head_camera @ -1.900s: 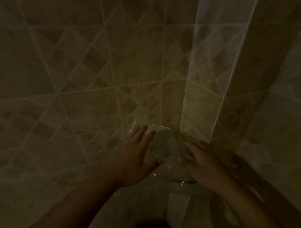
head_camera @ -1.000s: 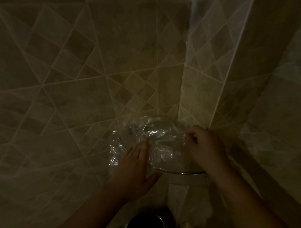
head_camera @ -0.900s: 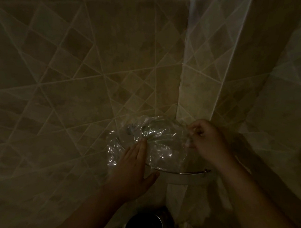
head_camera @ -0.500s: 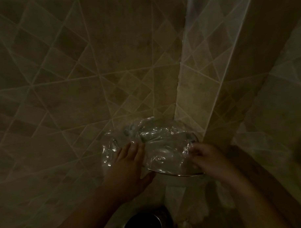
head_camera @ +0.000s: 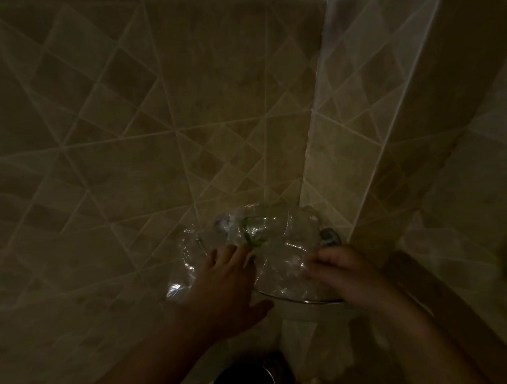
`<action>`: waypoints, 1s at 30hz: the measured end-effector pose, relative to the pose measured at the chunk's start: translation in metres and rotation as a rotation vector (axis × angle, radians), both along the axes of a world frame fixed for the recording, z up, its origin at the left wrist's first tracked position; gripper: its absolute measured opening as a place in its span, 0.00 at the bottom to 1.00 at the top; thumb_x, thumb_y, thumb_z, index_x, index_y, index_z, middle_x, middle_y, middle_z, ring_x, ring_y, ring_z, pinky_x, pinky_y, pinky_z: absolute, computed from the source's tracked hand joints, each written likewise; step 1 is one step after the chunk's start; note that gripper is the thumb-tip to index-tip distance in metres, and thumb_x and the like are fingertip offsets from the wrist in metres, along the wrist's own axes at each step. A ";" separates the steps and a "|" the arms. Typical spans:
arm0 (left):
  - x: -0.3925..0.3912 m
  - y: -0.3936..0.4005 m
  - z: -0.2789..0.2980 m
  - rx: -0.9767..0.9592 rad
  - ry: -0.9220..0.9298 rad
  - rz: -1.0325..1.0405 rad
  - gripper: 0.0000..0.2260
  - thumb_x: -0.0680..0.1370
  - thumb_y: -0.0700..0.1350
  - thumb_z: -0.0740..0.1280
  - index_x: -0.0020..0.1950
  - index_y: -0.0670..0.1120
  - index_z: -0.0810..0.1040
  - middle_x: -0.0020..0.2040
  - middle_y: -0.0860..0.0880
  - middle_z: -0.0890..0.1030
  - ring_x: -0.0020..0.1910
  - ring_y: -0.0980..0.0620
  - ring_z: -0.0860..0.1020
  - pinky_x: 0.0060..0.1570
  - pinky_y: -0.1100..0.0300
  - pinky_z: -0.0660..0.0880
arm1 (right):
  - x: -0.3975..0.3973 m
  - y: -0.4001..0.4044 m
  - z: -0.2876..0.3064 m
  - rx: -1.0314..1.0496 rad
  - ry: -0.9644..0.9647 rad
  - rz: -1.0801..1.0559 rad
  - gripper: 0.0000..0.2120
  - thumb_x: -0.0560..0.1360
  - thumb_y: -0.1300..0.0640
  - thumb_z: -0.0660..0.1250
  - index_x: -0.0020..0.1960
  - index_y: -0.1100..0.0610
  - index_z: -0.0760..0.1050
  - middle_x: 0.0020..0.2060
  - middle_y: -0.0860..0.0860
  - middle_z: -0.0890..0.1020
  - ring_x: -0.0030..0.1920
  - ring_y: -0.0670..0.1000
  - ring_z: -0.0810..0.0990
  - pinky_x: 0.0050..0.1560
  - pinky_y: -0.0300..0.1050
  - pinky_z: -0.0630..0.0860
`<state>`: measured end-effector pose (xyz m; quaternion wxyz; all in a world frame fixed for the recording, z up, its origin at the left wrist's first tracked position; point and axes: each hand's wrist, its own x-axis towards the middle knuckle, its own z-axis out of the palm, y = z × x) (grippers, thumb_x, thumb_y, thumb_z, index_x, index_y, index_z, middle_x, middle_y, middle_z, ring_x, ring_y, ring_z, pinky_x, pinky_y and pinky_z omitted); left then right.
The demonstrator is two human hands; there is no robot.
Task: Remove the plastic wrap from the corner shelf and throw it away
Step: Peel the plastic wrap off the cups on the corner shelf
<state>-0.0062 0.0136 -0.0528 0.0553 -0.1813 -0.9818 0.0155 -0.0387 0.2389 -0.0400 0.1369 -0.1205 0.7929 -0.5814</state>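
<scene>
Crumpled clear plastic wrap (head_camera: 277, 248) lies over a glass corner shelf (head_camera: 305, 300) with a curved metal front rim, set in the corner of dim tiled walls. My left hand (head_camera: 224, 284) rests flat on the wrap's left part, fingers spread and pointing at the wall. My right hand (head_camera: 340, 270) is at the wrap's right part over the shelf, fingers curled; the frame is blurred there, so I cannot see if it grips the plastic. A metal bracket (head_camera: 328, 236) shows at the shelf's right end.
Beige diagonal-patterned tile walls (head_camera: 186, 122) meet at the corner behind the shelf. A projecting tiled column (head_camera: 416, 128) stands to the right. Below the shelf, at the bottom edge, is a dark round metal-rimmed container (head_camera: 243, 379).
The wrap has been lifted and spread over the shelf since the earliest frame. My right hand rose pinching its right edge, then came back down. My left hand stays pressed on the left part.
</scene>
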 end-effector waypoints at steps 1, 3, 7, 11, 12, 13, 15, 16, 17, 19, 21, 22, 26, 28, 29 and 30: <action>-0.001 -0.001 0.000 0.011 -0.014 -0.012 0.38 0.70 0.69 0.56 0.72 0.47 0.62 0.72 0.48 0.64 0.69 0.47 0.62 0.71 0.44 0.56 | 0.000 -0.004 -0.001 0.007 0.006 -0.044 0.14 0.66 0.48 0.73 0.40 0.60 0.82 0.37 0.63 0.84 0.39 0.54 0.80 0.43 0.47 0.72; -0.002 -0.002 0.000 0.019 -0.043 -0.024 0.37 0.71 0.69 0.56 0.73 0.46 0.60 0.73 0.48 0.64 0.70 0.47 0.62 0.72 0.42 0.53 | 0.003 -0.012 -0.001 0.017 0.012 -0.130 0.19 0.63 0.47 0.69 0.39 0.64 0.79 0.32 0.63 0.80 0.35 0.51 0.77 0.39 0.47 0.69; 0.000 -0.003 -0.005 0.004 -0.065 -0.030 0.39 0.72 0.69 0.53 0.75 0.46 0.54 0.76 0.46 0.61 0.73 0.46 0.59 0.73 0.41 0.48 | 0.005 -0.016 0.002 -0.024 0.041 -0.276 0.10 0.64 0.53 0.70 0.33 0.61 0.79 0.25 0.49 0.79 0.28 0.43 0.76 0.31 0.40 0.70; 0.002 -0.005 -0.007 0.043 -0.062 -0.038 0.42 0.71 0.71 0.51 0.76 0.44 0.50 0.75 0.46 0.64 0.74 0.46 0.59 0.72 0.42 0.43 | 0.007 -0.016 0.001 -0.068 0.067 -0.320 0.08 0.69 0.59 0.73 0.33 0.56 0.78 0.27 0.48 0.80 0.31 0.44 0.78 0.33 0.42 0.73; 0.002 -0.005 -0.007 0.039 -0.064 -0.031 0.43 0.71 0.71 0.49 0.76 0.44 0.48 0.75 0.46 0.64 0.74 0.46 0.59 0.72 0.42 0.42 | 0.007 -0.015 0.002 -0.078 0.082 -0.334 0.08 0.69 0.57 0.73 0.34 0.56 0.78 0.28 0.49 0.81 0.31 0.45 0.79 0.34 0.43 0.74; 0.002 -0.005 -0.006 0.045 -0.068 -0.027 0.44 0.71 0.72 0.48 0.76 0.44 0.45 0.75 0.46 0.64 0.74 0.46 0.58 0.72 0.42 0.42 | 0.008 -0.012 0.004 -0.094 0.099 -0.343 0.08 0.69 0.55 0.73 0.35 0.57 0.78 0.29 0.51 0.83 0.33 0.46 0.80 0.35 0.44 0.75; 0.003 -0.006 -0.004 0.081 -0.086 -0.032 0.43 0.71 0.73 0.48 0.76 0.47 0.43 0.75 0.48 0.64 0.74 0.47 0.59 0.72 0.42 0.44 | 0.008 -0.002 0.010 -0.122 0.136 -0.371 0.08 0.70 0.51 0.72 0.38 0.55 0.79 0.32 0.54 0.84 0.34 0.48 0.80 0.37 0.45 0.74; 0.003 -0.008 -0.004 0.091 -0.091 -0.032 0.42 0.71 0.73 0.48 0.77 0.49 0.45 0.75 0.48 0.64 0.74 0.47 0.60 0.72 0.42 0.45 | 0.009 0.005 0.015 -0.123 0.163 -0.381 0.08 0.70 0.51 0.71 0.39 0.55 0.79 0.32 0.55 0.83 0.35 0.49 0.79 0.38 0.46 0.73; 0.004 -0.011 -0.002 0.088 -0.082 -0.033 0.40 0.71 0.73 0.48 0.76 0.51 0.49 0.75 0.48 0.64 0.73 0.47 0.60 0.72 0.41 0.46 | 0.010 0.012 0.021 -0.114 0.194 -0.381 0.08 0.71 0.50 0.71 0.39 0.55 0.79 0.33 0.57 0.83 0.36 0.50 0.79 0.39 0.48 0.73; 0.003 -0.018 0.003 0.074 -0.056 -0.036 0.36 0.72 0.72 0.49 0.72 0.51 0.62 0.73 0.47 0.68 0.72 0.45 0.63 0.71 0.39 0.50 | 0.015 0.024 0.039 -0.060 0.288 -0.359 0.12 0.71 0.47 0.71 0.40 0.56 0.77 0.35 0.60 0.81 0.35 0.50 0.77 0.39 0.47 0.72; 0.002 -0.024 0.012 0.051 -0.076 -0.032 0.34 0.71 0.72 0.50 0.66 0.51 0.71 0.73 0.46 0.66 0.73 0.45 0.60 0.72 0.38 0.50 | 0.022 0.031 0.061 0.058 0.470 -0.354 0.15 0.70 0.45 0.71 0.39 0.56 0.74 0.35 0.55 0.79 0.30 0.43 0.74 0.34 0.36 0.71; 0.002 -0.026 0.015 0.014 -0.100 -0.036 0.34 0.71 0.73 0.49 0.66 0.52 0.71 0.75 0.46 0.62 0.75 0.46 0.56 0.73 0.39 0.48 | 0.026 0.031 0.074 0.148 0.570 -0.360 0.15 0.71 0.46 0.71 0.37 0.57 0.73 0.34 0.52 0.78 0.29 0.41 0.74 0.30 0.28 0.67; 0.001 -0.034 0.039 -0.103 -0.280 -0.041 0.48 0.62 0.78 0.50 0.76 0.54 0.44 0.76 0.51 0.36 0.74 0.49 0.35 0.72 0.49 0.39 | 0.027 0.025 0.109 0.439 0.792 -0.339 0.12 0.73 0.52 0.69 0.34 0.55 0.72 0.29 0.49 0.77 0.39 0.40 0.75 0.31 0.26 0.66; -0.003 -0.029 0.062 0.052 -0.200 -0.089 0.48 0.62 0.79 0.51 0.75 0.56 0.43 0.73 0.58 0.39 0.74 0.54 0.41 0.69 0.56 0.45 | 0.017 0.018 0.113 0.535 0.849 -0.313 0.12 0.74 0.53 0.69 0.34 0.54 0.70 0.29 0.44 0.74 0.40 0.37 0.73 0.37 0.31 0.63; -0.007 -0.022 0.070 0.166 -0.109 -0.121 0.44 0.65 0.77 0.53 0.75 0.57 0.48 0.73 0.60 0.45 0.73 0.57 0.49 0.67 0.59 0.50 | 0.010 0.013 0.113 0.576 0.863 -0.283 0.13 0.74 0.53 0.68 0.34 0.53 0.69 0.30 0.43 0.71 0.39 0.40 0.72 0.41 0.38 0.65; -0.014 -0.013 0.077 0.273 -0.026 -0.143 0.39 0.68 0.74 0.56 0.74 0.57 0.54 0.74 0.60 0.53 0.72 0.57 0.56 0.64 0.60 0.55 | 0.000 0.008 0.111 0.619 0.870 -0.249 0.13 0.75 0.52 0.67 0.35 0.51 0.67 0.30 0.42 0.69 0.39 0.41 0.70 0.44 0.46 0.65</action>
